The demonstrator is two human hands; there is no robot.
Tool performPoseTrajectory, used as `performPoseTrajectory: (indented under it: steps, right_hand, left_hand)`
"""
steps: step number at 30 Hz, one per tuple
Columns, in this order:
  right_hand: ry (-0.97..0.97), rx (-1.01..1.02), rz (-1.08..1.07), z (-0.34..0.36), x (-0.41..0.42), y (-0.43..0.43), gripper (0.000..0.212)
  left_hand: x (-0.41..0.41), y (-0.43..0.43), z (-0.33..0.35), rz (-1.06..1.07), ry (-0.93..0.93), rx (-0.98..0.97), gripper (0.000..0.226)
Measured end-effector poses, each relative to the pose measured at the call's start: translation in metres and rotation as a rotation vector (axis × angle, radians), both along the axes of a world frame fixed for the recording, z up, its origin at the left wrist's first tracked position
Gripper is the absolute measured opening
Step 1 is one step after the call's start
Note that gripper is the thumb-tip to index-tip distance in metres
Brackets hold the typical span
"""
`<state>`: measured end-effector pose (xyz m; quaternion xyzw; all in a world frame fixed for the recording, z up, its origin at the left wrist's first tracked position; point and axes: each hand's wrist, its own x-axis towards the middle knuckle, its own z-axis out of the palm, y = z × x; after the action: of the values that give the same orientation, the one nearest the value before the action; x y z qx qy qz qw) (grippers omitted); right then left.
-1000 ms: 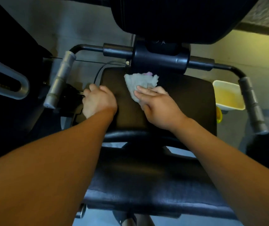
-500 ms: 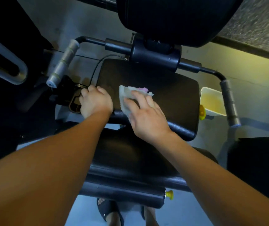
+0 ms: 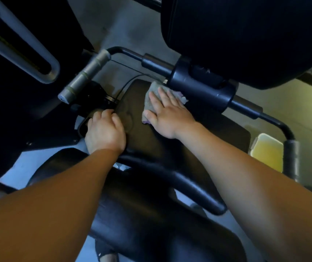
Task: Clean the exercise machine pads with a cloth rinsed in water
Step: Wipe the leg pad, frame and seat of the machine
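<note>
A black seat pad [image 3: 204,137] of the exercise machine lies in the middle of the view. My right hand [image 3: 167,113] presses flat, fingers straight, on a pale crumpled cloth [image 3: 149,95] at the pad's far left corner, just below the black hub of the handlebar. My left hand [image 3: 104,132] grips the pad's left edge with curled fingers. A second, larger black pad [image 3: 170,239] lies nearer to me, and a big back pad [image 3: 246,35] hangs at the top right.
A white tub of yellowish water [image 3: 268,152] stands on the floor at the right, beside the right handle [image 3: 291,159]. The grey left handle [image 3: 85,76] juts out at upper left. The machine frame [image 3: 18,44] fills the left side.
My right hand slid the cloth from the pad's near left edge back up to its far corner by the hub. The left hand kept its hold on the pad's left edge. The camera swung.
</note>
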<state>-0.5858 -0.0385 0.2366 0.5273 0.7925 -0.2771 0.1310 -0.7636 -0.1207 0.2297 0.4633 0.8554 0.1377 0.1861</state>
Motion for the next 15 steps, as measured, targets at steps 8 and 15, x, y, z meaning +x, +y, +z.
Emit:
performPoseTrajectory:
  steps: [8, 15]
  right_hand:
    - [0.045, 0.022, 0.115, -0.018, -0.009, 0.043, 0.070]
    - [0.122, 0.114, 0.269, -0.018, -0.036, 0.023, 0.064]
  left_hand:
    - [0.000, 0.000, -0.006, 0.061, -0.045, 0.042, 0.043]
    - [0.001, 0.000, -0.005, 0.098, -0.058, 0.061, 0.041]
